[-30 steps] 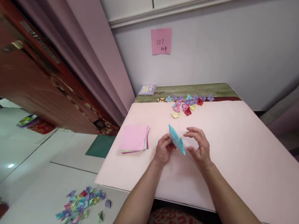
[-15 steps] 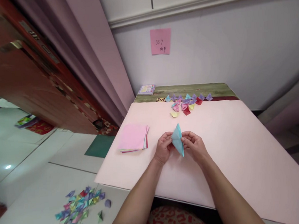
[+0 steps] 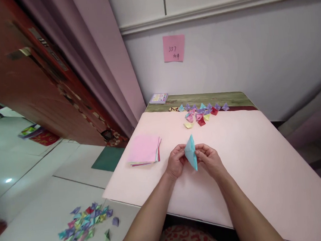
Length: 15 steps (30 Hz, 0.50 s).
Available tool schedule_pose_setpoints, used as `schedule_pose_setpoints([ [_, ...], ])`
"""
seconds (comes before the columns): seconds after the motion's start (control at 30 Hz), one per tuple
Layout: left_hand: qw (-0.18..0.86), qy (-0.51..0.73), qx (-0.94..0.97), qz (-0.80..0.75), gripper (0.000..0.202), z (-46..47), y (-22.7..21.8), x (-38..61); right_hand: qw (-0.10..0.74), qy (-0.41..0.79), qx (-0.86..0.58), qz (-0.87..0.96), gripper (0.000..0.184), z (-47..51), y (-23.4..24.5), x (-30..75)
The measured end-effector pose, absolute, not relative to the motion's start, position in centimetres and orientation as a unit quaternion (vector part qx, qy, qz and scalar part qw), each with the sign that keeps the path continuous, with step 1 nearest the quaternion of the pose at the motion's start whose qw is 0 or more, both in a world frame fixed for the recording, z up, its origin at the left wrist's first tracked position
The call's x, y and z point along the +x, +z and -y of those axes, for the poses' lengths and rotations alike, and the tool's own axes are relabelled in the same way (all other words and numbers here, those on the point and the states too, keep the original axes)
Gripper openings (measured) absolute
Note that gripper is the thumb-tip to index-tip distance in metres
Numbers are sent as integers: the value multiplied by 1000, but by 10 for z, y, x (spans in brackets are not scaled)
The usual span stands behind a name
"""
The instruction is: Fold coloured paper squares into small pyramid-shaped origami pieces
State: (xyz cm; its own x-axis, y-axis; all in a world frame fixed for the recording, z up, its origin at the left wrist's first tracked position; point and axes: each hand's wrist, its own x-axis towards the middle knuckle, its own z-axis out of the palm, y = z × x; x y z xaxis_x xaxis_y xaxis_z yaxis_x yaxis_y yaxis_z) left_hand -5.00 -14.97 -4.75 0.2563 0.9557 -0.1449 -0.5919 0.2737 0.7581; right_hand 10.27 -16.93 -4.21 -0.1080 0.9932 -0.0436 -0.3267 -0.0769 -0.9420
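Note:
Between my two hands, above the table, is a folded piece of light-blue origami paper [image 3: 190, 154], shaped like a tall pointed diamond. My left hand [image 3: 176, 161] pinches its left corner between thumb and fingers. On the opposite side, my right hand [image 3: 209, 159] grips the right edge with thumb and forefinger. The paper's inner folds are turned away from view. To the left of my hands lies a stack of square paper [image 3: 144, 149], pink on top with other colours showing at its edges.
Several small folded paper pieces [image 3: 201, 121] lie at the far side of the pink-covered table [image 3: 254, 164]. Printed cards [image 3: 159, 98] sit at the back left corner. Many more folded pieces [image 3: 85, 224] are heaped on the floor at left. A pink note [image 3: 174, 48] hangs on the wall.
The whole view has shifted slightly, so things sit a little lower in the picture. Both hands keep their hold on the blue paper, with hardly any change.

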Motion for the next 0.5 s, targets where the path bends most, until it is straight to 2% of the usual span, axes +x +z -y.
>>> schedule_pose_setpoints([
  [0.1, 719, 538, 302, -322, 24, 151, -48, -49, 533, 625, -386, 419, 33, 169, -44, 103],
  [0.33, 572, 557, 425, -427, 32, 157, -58, -41, 516, 609, -444, 407, 35, 165, -53, 109],
  [0.5, 564, 522, 481, -422, 38, 158, -59, -40, 509, 616, -452, 396, 31, 162, -62, 112],
])
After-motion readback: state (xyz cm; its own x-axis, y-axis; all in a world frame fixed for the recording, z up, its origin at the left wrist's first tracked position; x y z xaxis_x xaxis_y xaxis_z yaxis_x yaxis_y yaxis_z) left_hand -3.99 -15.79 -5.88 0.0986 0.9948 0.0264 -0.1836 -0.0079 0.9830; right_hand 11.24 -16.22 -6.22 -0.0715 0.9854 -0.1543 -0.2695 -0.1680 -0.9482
